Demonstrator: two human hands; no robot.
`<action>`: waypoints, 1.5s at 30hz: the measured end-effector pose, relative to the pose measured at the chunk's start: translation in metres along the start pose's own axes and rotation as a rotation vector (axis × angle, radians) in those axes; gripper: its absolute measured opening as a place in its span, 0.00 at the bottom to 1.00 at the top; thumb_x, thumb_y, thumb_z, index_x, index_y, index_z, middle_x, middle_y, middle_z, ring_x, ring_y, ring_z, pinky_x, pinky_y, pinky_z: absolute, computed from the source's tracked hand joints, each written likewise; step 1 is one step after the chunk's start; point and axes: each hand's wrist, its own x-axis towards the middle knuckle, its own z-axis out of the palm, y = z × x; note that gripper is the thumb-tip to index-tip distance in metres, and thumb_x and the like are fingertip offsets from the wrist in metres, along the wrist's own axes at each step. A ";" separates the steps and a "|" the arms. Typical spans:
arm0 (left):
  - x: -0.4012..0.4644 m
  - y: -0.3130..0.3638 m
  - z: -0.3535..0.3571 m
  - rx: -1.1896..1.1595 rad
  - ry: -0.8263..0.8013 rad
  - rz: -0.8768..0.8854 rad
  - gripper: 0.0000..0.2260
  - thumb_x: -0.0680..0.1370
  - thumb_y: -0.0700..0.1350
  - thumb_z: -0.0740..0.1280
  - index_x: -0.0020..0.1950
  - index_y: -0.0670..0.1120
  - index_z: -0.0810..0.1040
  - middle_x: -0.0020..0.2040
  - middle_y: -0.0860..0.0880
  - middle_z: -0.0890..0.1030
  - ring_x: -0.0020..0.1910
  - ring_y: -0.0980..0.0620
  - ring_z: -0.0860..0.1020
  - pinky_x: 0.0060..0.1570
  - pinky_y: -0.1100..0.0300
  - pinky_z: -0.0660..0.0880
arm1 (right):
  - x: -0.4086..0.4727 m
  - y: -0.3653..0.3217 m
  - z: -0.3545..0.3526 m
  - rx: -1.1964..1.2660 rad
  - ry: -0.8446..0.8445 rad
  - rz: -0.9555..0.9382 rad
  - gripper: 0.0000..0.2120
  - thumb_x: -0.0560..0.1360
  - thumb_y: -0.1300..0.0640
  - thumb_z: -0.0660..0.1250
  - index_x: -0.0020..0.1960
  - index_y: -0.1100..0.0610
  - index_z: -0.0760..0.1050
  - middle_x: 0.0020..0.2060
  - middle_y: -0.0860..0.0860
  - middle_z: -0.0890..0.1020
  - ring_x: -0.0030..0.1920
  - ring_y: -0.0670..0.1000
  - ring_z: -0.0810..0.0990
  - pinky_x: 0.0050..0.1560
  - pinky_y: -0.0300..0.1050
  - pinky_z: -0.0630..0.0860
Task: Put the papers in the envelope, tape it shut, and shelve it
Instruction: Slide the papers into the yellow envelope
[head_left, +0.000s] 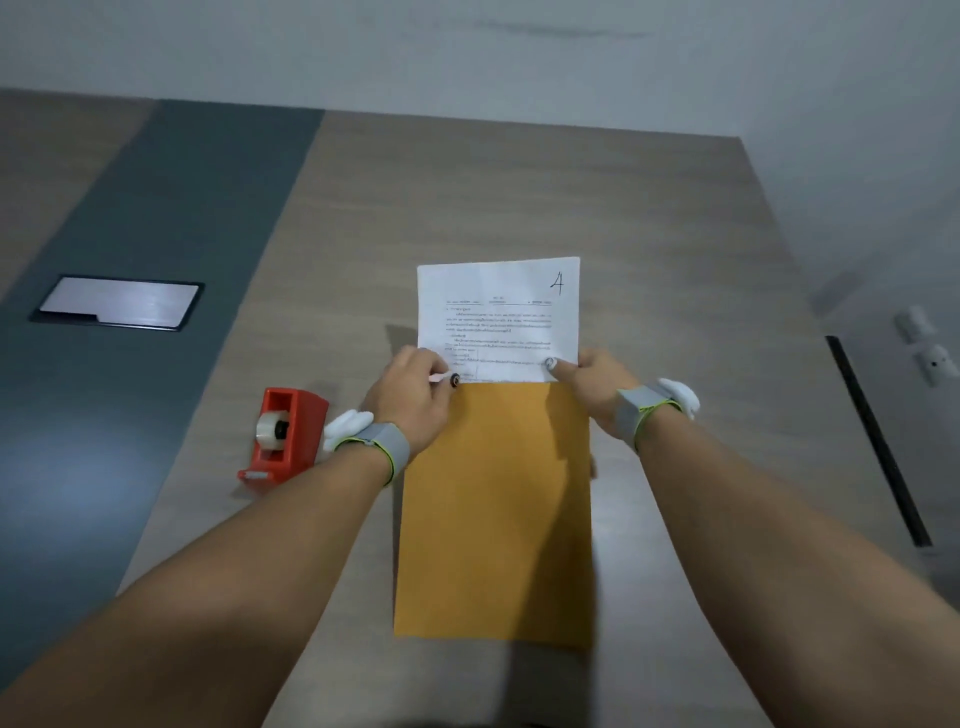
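Observation:
A brown envelope lies lengthwise on the wooden table, its mouth at the far end. White printed papers, marked with a handwritten 4, stick out of that mouth by about half their length. My left hand grips the left corner of the envelope mouth and the papers' lower left edge. On the other side, my right hand pinches the papers' lower right edge at the envelope's right corner. A red tape dispenser with a clear roll stands just left of my left wrist.
A dark grey strip runs down the table's left part, with a metal cable hatch set in it. The table's right edge has a black rail. A pale wall rises behind the table.

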 end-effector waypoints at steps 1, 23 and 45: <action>-0.001 -0.001 -0.006 -0.027 0.083 -0.064 0.07 0.80 0.46 0.64 0.57 0.47 0.77 0.58 0.47 0.77 0.54 0.45 0.77 0.49 0.54 0.72 | -0.005 0.002 -0.003 0.077 -0.018 -0.026 0.16 0.74 0.45 0.68 0.58 0.51 0.81 0.52 0.51 0.86 0.53 0.57 0.84 0.61 0.59 0.78; -0.022 0.049 -0.070 -0.993 -0.250 -0.260 0.18 0.86 0.44 0.56 0.36 0.45 0.70 0.19 0.56 0.74 0.16 0.61 0.69 0.17 0.69 0.66 | -0.095 -0.018 -0.037 0.521 -0.021 -0.196 0.11 0.78 0.59 0.66 0.60 0.58 0.79 0.55 0.57 0.84 0.54 0.60 0.82 0.60 0.57 0.76; -0.011 0.041 -0.091 -1.235 -0.325 -0.268 0.07 0.83 0.40 0.63 0.54 0.40 0.80 0.50 0.42 0.86 0.51 0.46 0.83 0.58 0.52 0.78 | -0.104 -0.044 -0.053 -0.447 0.047 -0.338 0.18 0.79 0.51 0.65 0.58 0.66 0.77 0.52 0.66 0.83 0.48 0.65 0.81 0.47 0.57 0.78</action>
